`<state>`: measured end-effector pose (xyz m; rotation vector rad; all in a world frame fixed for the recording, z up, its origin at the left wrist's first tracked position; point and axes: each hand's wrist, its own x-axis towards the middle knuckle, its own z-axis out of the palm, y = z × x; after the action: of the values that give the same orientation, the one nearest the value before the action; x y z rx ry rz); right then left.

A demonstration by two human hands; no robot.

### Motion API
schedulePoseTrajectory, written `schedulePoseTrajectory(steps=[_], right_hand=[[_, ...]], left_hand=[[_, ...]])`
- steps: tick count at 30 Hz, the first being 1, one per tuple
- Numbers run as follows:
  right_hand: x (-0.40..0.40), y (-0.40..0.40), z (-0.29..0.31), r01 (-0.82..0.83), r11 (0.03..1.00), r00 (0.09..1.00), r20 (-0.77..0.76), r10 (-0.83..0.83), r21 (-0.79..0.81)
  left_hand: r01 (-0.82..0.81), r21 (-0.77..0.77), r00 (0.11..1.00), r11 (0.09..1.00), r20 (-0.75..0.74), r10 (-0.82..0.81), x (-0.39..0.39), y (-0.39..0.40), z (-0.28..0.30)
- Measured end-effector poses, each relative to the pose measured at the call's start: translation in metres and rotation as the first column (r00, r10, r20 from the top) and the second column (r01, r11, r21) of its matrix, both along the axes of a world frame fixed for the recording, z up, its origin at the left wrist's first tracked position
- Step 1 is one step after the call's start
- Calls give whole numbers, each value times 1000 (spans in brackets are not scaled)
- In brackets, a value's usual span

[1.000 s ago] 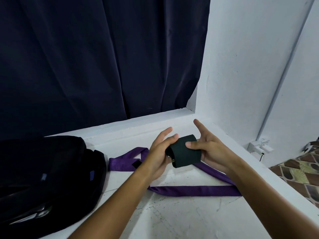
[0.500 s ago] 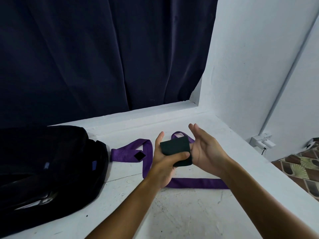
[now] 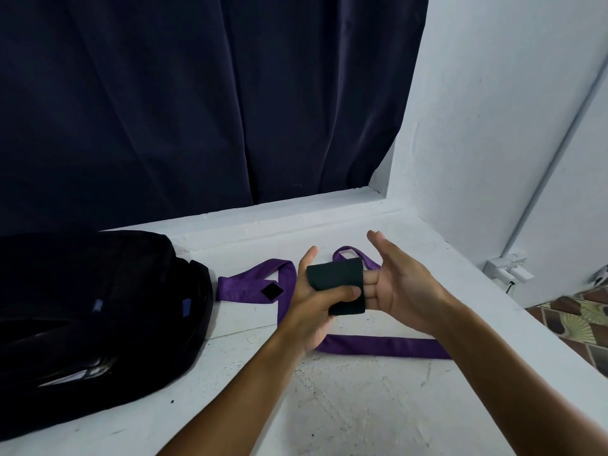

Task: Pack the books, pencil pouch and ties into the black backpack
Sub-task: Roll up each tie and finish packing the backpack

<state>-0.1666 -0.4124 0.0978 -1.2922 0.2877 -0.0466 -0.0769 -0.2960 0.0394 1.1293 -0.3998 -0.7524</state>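
Hands (image 3: pixel 358 291) hold rolled black tie (image 3: pixel 335 278) above purple tie (image 3: pixel 378 346).

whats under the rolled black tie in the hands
Under the black tie the purple tie lies looped on the white ledge. The left hand and black tie cover its middle stretch.

White ledge (image 3: pixel 345 406) with black backpack (image 3: pixel 98 311), purple tie (image 3: pixel 378 346).
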Motion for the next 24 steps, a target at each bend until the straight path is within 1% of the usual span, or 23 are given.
schedulePoseTrajectory(steps=[3, 5, 6, 8, 10, 12, 16, 18, 21, 23, 24], right_hand=[[7, 4, -12, 178, 984, 981, 79, -176, -20], [9, 12, -16, 305, 945, 948, 136, -289, -117], [9, 14, -17, 329, 929, 940, 152, -305, -171], [8, 15, -16, 297, 923, 954, 128, -273, -246], [8, 13, -10, 195, 958, 981, 35, -192, -209], [4, 15, 3, 137, 979, 989, -33, -144, -149], [1, 19, 12, 59, 977, 993, -91, -79, -203], [1, 22, 12, 56, 968, 992, -98, -83, -246], [0, 25, 8, 64, 950, 995, -59, -86, -305], [4, 27, 1, 95, 941, 994, -23, -108, -325], [9, 29, -1, 138, 929, 989, 0, -147, -343]], left_hand=[[-37, -26, 996, 999, -79, 34, 1, -4, -1], [-50, -33, 994, 998, -102, 46, 1, -5, 0], [-51, -34, 994, 998, -98, 48, 1, -5, 0], [-43, -36, 996, 998, -77, 40, 1, -4, 0], [-32, -38, 998, 999, -64, 29, 2, -2, 1], [-39, -45, 997, 998, -62, 36, 0, 1, 0], [-56, -78, 996, 995, -77, 50, -1, 3, -3], [-45, -90, 995, 995, -88, 37, 0, 5, -3], [-42, -105, 995, 994, -96, 32, 2, 7, -3], [-47, -119, 994, 992, -107, 35, 2, 7, -3], [-49, -126, 993, 991, -109, 35, 2, 7, -3]])
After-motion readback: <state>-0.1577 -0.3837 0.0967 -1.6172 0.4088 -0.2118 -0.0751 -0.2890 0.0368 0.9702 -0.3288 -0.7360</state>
